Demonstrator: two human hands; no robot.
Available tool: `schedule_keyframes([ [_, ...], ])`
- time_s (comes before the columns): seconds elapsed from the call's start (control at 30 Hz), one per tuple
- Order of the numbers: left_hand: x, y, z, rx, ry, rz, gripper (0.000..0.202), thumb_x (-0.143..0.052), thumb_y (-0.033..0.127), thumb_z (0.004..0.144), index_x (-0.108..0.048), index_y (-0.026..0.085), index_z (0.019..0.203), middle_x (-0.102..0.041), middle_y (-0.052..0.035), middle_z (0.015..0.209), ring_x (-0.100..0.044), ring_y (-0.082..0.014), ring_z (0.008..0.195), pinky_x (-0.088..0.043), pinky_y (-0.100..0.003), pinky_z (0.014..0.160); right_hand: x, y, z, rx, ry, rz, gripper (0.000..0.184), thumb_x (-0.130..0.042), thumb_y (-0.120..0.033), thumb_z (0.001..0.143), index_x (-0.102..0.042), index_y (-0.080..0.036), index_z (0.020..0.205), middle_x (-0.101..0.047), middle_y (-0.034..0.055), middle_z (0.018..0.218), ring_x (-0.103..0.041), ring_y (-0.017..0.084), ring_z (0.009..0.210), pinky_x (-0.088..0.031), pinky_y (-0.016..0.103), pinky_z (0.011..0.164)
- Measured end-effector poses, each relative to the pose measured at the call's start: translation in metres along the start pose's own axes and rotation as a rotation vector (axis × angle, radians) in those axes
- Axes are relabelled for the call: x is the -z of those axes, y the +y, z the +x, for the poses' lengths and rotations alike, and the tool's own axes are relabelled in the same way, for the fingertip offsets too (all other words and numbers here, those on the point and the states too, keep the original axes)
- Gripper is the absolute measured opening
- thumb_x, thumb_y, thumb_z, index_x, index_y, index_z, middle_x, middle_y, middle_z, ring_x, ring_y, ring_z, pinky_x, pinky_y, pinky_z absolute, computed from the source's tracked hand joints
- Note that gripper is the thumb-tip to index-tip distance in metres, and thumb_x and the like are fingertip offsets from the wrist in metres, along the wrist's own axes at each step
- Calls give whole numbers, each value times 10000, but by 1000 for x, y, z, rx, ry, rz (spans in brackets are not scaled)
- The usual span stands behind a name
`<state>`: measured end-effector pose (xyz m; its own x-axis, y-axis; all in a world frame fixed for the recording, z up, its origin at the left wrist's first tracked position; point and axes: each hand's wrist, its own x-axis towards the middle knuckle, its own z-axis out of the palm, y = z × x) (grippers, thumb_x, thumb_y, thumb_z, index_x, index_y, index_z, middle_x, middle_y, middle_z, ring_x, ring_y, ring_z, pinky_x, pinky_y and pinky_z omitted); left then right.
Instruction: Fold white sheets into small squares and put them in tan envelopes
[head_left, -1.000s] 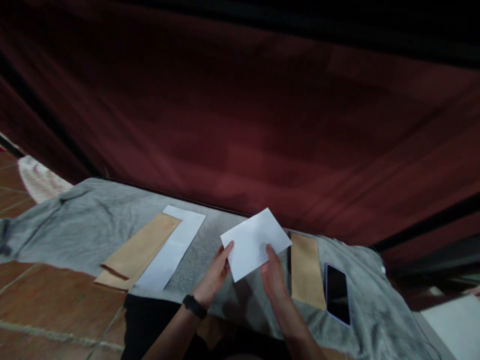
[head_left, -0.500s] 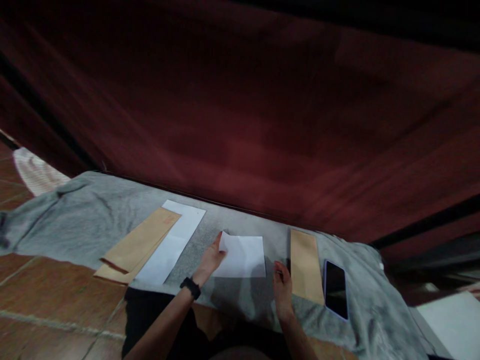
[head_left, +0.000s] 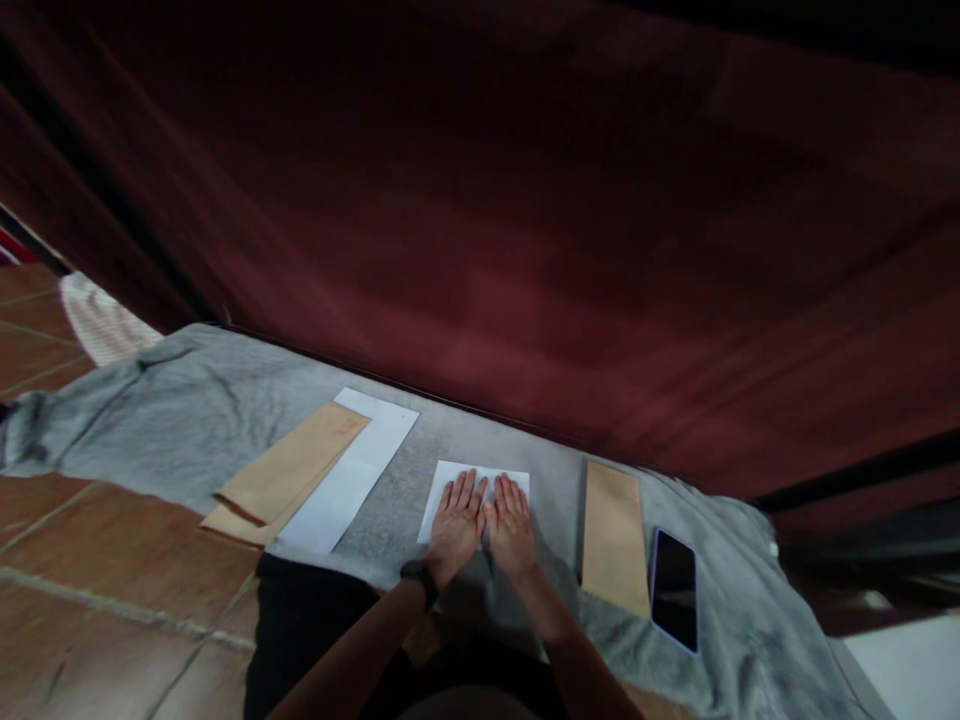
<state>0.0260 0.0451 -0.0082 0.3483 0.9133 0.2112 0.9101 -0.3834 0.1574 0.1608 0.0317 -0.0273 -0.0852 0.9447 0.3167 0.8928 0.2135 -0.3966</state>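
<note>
A white sheet of paper, folded smaller than the one beside it, lies flat on the grey cloth in front of me. My left hand, with a dark watch at the wrist, rests palm down on it, fingers stretched out. Beside it my right hand also lies flat on the paper, the two thumbs close together. The hands cover the sheet's middle and much of its near edge.
To the left, brown envelopes overlap a larger white sheet. On the right lie another brown envelope and a phone with a dark screen. The grey cloth spreads beneath everything. Dark red fabric rises behind.
My left hand has let go of the paper's left edge and now lies flat on it. My right hand has moved left from beside the envelope onto the sheet.
</note>
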Motion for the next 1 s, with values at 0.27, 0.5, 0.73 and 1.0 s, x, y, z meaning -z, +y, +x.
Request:
schedule_keyframes([
  [0.27,4,-28,-8,62,65,-102,573,-340,342,1009,-366,126,1540,-385,-145,1585,-295,-265,1500,-259,-478,1218,2,9,-13,-81,88,-47,605,-335,-386,1037,-324,-54,1543,-314,211,1600,-290,294,1492,-302,531,1185],
  [0.5,6,-31,-8,84,37,-44,568,-380,360,995,-410,148,1522,-363,-145,1597,-263,-296,1510,-219,-517,1221,-10,-6,8,-32,48,-66,565,-293,-331,1048,-327,-65,1545,-354,198,1584,-312,282,1485,-284,530,1188],
  [0.73,8,-31,-8,74,30,-16,552,-377,295,982,-429,160,1514,-364,-139,1596,-270,-299,1507,-222,-536,1214,-18,-8,23,90,-9,-99,534,-311,-336,1055,-399,-78,1514,-399,163,1564,-341,237,1474,-262,454,1216],
  [1.0,0,-23,-5,93,64,-40,552,-370,310,993,-407,163,1524,-391,-129,1583,-287,-293,1501,-216,-540,1220,0,19,5,9,35,-113,584,-372,-333,1022,-339,-69,1542,-356,196,1582,-332,291,1475,-298,516,1187],
])
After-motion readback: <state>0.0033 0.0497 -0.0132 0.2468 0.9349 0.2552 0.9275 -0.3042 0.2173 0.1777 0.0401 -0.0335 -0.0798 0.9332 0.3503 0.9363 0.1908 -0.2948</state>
